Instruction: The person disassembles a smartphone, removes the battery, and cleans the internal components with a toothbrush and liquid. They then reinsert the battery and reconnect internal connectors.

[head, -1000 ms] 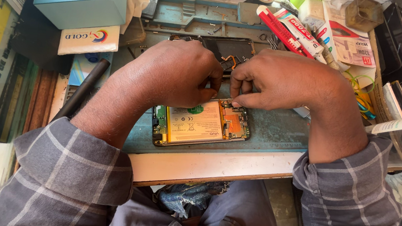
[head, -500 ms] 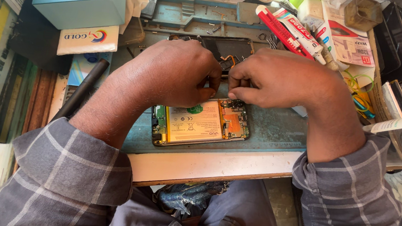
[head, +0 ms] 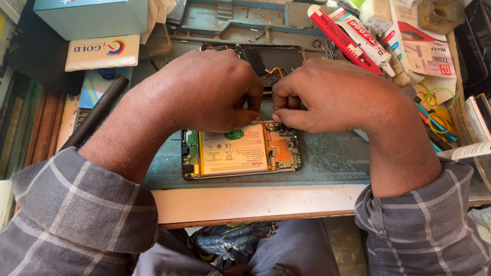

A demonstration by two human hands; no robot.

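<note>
Over opened phone: left hand, right hand pinched; held part hidden.

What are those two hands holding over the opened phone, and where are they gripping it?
The left hand pinches a thin metal tool near its tip, over the opened phone. The right hand pinches beside it; what it grips is hidden.

Both arms wear a grey checked shirt, pale lines crossing darker squares, sleeves rolled up past the forearms; left hand and right hand are bare, ringless.
</note>
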